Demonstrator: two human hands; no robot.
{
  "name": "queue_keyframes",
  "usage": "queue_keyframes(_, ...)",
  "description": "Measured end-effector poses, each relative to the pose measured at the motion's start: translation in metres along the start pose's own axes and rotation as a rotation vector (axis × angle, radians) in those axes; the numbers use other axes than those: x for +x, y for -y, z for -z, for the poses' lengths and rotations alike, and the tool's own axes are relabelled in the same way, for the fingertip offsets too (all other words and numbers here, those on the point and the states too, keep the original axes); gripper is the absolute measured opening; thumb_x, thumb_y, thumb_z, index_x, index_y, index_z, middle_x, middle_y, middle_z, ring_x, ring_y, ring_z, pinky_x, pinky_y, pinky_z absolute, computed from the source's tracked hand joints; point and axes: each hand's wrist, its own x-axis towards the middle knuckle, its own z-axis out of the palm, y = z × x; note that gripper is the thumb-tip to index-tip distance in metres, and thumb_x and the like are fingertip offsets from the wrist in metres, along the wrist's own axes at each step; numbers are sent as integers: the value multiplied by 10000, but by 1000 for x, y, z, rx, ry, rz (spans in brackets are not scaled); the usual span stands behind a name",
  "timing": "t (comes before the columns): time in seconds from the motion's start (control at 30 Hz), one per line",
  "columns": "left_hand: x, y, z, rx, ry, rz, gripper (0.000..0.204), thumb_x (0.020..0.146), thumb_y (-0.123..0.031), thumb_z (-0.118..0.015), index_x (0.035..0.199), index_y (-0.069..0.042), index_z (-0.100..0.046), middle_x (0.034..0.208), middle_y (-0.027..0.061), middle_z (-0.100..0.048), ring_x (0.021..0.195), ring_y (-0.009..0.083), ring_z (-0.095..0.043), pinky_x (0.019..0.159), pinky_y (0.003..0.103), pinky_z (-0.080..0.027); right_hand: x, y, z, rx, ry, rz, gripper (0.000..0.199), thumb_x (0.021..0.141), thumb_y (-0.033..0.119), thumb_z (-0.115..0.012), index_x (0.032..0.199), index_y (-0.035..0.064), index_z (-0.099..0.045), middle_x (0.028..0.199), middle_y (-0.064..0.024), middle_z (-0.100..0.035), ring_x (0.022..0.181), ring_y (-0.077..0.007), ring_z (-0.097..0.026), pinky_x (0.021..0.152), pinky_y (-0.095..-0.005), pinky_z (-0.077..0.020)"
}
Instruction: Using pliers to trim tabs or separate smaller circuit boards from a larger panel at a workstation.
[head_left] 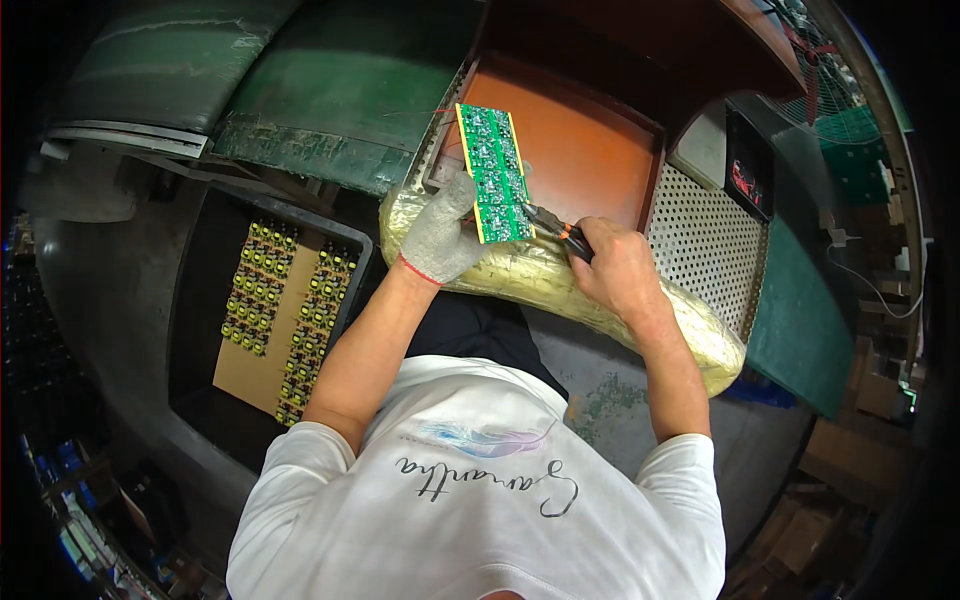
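My left hand (446, 232), in a pale grey knit glove with a red cuff edge, grips a green circuit board panel (492, 160) by its left edge near the lower end. The panel is long, with yellow edge strips and rows of small parts, and it is tilted with its solder side facing up. Bare, my right hand (616, 262) is closed around a pair of cutters (560, 229) with black and orange handles. The cutter jaws are at the panel's lower right edge; whether they touch a lead is too small to tell.
Beyond the panel lies an orange-brown tray (570, 130). A plastic-wrapped yellowish roll (640, 325) lines the bench front. Right of it is a perforated metal plate (705, 240). At left, a black bin (200, 390) holds cardboard and several rows of boards (262, 290). A fan (815, 50) stands far right.
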Motion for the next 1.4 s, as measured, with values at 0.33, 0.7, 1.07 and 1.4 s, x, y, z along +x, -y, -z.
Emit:
queue_keyframes(0.33,-2,-4,-11,56,-17,16,827,891,-495,-798,1541,-139,-434,1413,113,-609,1249,279,-645,989,497,-603,18,6,-1,-6,-93,3,229,875,148,-711,1058,13,-689,945,-213,-712,899,-430,-688,806,-508,-556)
queue_keyframes(0.7,-3,-6,-11,51,-7,18,841,892,-454,-815,1561,-159,-399,1423,110,-603,1243,269,-649,1008,481,-604,19,7,1,3,-43,-30,188,864,146,-706,976,1,-664,956,-221,-711,902,-445,-687,807,-536,-549)
queue_keyframes(1.07,-3,-3,-10,56,-14,-7,798,879,-441,-833,1515,-152,-447,1348,81,-636,1185,250,-681,988,469,-613,16,12,-2,14,-10,-104,226,867,145,-710,1038,4,-663,978,-231,-705,932,-445,-681,819,-530,-548)
queue_keyframes(1.4,-4,-6,-10,60,15,34,773,895,-456,-811,1504,-127,-466,1340,80,-644,1192,261,-680,966,492,-620,19,6,2,3,-98,13,241,851,121,-716,1063,22,-661,984,-224,-701,914,-431,-685,803,-513,-556)
